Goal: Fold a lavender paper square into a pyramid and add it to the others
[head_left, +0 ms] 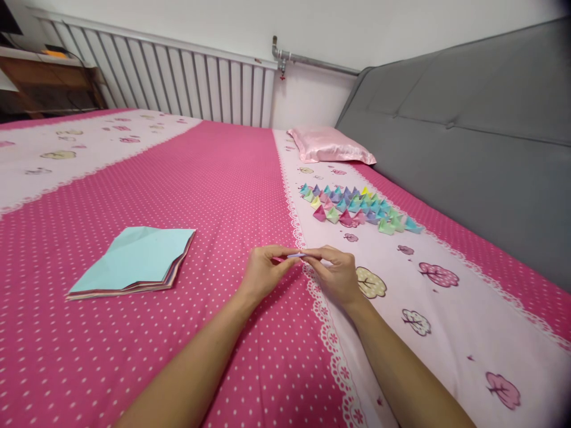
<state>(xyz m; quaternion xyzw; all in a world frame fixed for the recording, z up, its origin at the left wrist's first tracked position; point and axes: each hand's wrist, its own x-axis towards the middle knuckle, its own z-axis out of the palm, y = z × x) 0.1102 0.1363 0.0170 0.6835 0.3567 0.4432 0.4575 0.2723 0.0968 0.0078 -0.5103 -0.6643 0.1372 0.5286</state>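
A small piece of folded purple paper (297,255) is pinched between my two hands, seen nearly edge-on. My left hand (267,270) grips its left end between thumb and fingers. On the other end, the thumb and fingers of my right hand (334,273) are closed too. Beyond my right hand, several small folded paper boats (357,205) in many colours stand in rows on the bedspread. To the left lies a stack of square paper sheets (134,258), light blue on top, with other colours showing at its edges.
A pink and white patterned bedspread (214,178) covers the bed. A shiny pink pillow (332,145) lies near the grey padded headboard (468,89). Against the far wall stands a white radiator (178,77). At the far left is a wooden table (44,71).
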